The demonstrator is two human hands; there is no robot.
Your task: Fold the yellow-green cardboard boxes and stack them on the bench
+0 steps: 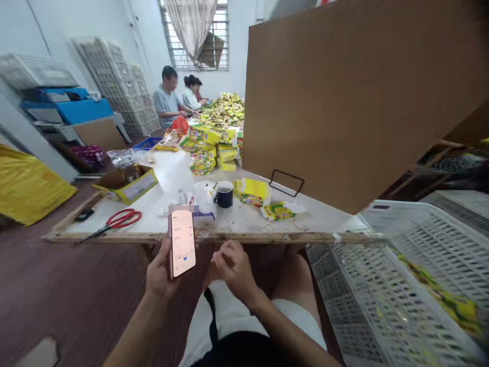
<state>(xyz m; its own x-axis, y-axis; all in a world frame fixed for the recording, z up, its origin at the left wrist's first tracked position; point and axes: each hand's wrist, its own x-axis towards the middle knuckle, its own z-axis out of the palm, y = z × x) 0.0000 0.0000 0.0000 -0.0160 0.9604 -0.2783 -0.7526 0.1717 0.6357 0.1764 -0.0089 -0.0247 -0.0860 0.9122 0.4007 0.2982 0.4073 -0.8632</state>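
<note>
A lit smartphone (183, 244) stands nearly upright in my left hand (162, 272), whose fingers wrap round its back and edge. My right hand (234, 267) hovers over my lap to the right of the phone, apart from it, with the fingers curled in and the fingertips close together. Whether anything small sits between those fingertips I cannot make out. Beyond the phone, on the white table (168, 176), are a dark mug (224, 196) with a pale inside and a crumpled white plastic bag (204, 196). Red-handled scissors (122, 219) lie left of the phone, blades over the table's wooden edge.
Yellow packets (202, 148) are stacked mid-table, with a large heap (225, 109) behind. A big cardboard sheet (336, 102) blocks the right side. White plastic crates (359, 300) stand at my right. An open yellow box (132, 186) sits left. Several people (166, 102) work at the far end.
</note>
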